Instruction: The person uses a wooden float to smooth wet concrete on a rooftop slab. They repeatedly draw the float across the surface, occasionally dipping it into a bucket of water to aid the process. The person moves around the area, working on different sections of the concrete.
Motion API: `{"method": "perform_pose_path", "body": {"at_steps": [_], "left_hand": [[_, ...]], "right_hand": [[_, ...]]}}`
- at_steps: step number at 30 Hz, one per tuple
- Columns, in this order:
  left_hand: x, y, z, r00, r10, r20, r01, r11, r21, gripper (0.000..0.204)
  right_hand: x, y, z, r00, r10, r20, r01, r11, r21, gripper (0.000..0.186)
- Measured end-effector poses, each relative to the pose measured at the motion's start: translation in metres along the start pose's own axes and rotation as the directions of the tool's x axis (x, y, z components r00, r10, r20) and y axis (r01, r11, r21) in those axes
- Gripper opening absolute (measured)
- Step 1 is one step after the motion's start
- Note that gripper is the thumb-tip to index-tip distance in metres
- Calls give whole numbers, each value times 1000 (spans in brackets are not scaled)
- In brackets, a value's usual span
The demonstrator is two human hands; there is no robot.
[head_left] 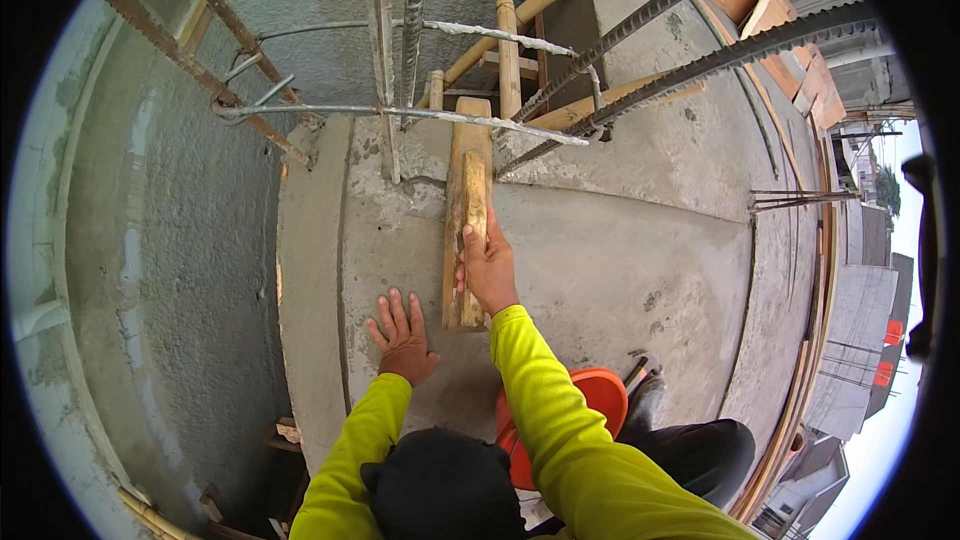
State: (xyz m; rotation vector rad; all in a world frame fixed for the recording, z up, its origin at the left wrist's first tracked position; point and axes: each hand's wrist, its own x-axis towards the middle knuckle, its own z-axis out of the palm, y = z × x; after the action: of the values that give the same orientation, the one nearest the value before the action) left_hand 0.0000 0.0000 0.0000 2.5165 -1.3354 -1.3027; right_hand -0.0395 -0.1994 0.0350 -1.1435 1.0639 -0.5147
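Note:
My right hand [487,265] is wrapped round the handle of a long wooden float [468,165], which lies flat on the grey concrete surface [590,260] and points away from me. The float's far end reaches under a thin metal tie bar. To its left, my left hand [405,340] rests palm down on the concrete with the fingers spread, apart from the float. An orange bucket [600,395] stands beside my right forearm, partly hidden by the yellow sleeve.
Ribbed steel bars [700,65] rise from the concrete ahead, joined by a cement-splashed tie bar [440,115]. Rusty bars [190,45] stand at the far left. Bamboo poles [509,60] cross behind. A rough plastered wall [200,240] drops along the left edge; planks [800,370] edge the right.

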Motion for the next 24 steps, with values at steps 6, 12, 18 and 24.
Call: {"method": "perform_pose_path", "body": {"at_steps": [6,12,18,24], "left_hand": [[-3,-7,5,1000,8,-6,-8,999,32,124],[4,-1,-3,1000,-13,27,12,999,34,123],[1,6,-11,999,-33,38,32,999,15,121],[-6,-1,-3,999,-25,33,25,1000,16,122]], "right_hand": [[36,-13,4,998,22,57,-23,999,23,63],[31,-9,17,998,-14,53,13,1000,16,60],[-15,-4,18,996,49,75,-41,994,-98,67],[57,-11,41,994,17,109,-24,998,62,66]]}}
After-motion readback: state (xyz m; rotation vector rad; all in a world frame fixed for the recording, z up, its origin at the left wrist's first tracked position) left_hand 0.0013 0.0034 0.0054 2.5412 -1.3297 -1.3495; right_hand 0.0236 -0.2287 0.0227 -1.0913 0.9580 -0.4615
